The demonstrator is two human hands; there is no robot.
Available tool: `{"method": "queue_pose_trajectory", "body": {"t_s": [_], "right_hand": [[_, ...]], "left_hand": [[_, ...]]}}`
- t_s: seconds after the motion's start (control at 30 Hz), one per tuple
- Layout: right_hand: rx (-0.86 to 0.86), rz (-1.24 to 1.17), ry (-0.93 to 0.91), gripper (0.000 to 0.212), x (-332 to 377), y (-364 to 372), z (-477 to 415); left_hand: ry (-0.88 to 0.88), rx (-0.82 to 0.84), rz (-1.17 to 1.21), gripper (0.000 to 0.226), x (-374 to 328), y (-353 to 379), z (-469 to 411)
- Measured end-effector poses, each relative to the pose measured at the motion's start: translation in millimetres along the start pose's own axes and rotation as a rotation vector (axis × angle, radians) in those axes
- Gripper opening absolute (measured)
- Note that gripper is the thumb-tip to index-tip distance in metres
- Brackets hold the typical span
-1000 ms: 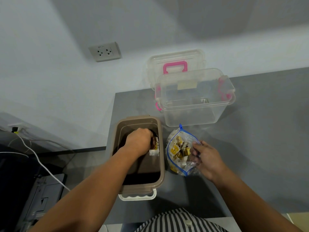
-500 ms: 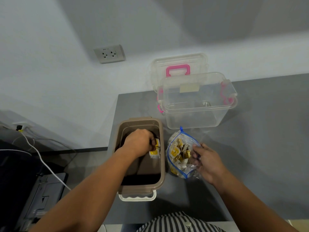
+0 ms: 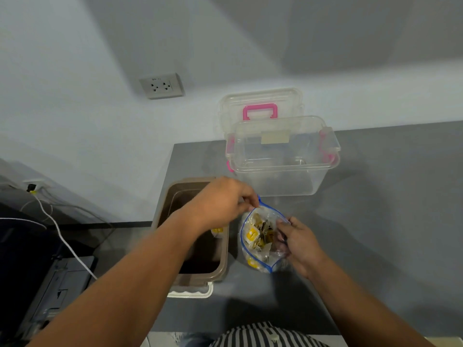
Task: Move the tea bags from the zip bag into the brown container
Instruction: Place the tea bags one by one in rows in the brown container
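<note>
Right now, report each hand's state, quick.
Left hand: fingers curled at the zip bag's mouth; a grip cannot be told.
Right hand: grips the zip bag's rim.

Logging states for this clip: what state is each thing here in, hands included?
Zip bag: open, tea bags inside.
Brown container: open, a tea bag in it.
Clear box: open, lid propped up behind it.
Wall socket: nothing plugged in.
Left hand: fingertips at the bag's rim, grip unclear.
Right hand: holds the bag's side.
</note>
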State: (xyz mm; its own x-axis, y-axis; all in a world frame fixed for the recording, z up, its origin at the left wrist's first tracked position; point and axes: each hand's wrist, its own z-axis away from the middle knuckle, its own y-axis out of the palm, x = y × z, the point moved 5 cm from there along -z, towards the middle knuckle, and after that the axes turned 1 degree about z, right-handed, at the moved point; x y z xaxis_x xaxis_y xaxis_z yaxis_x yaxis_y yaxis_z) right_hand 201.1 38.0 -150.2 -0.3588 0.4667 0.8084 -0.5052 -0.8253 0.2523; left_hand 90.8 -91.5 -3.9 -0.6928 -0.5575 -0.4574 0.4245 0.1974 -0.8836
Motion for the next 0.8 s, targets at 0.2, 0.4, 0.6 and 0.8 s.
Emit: {"method": "queue_pose_trajectory", "body": {"t_s": [0.2, 0.4, 0.6, 0.8], "right_hand": [[0.039, 0.012, 0.03, 0.018, 14, -6, 7], [0.048, 0.087, 0.058, 0.018, 14, -18, 0], [0.088, 0.098, 0.065, 0.014, 11, -20, -3], [0.109, 0.059, 0.067, 0.017, 13, -16, -1]], "left_hand": [[0.101, 0.301, -0.261, 0.026, -21, 58, -23], [0.161, 0.405, -0.477, 0.039, -22, 85, -25], [0.144, 0.424, -0.519, 0.032, -22, 90, -21], [0.061, 0.329, -0.337, 0.017, -14, 79, -20]]}}
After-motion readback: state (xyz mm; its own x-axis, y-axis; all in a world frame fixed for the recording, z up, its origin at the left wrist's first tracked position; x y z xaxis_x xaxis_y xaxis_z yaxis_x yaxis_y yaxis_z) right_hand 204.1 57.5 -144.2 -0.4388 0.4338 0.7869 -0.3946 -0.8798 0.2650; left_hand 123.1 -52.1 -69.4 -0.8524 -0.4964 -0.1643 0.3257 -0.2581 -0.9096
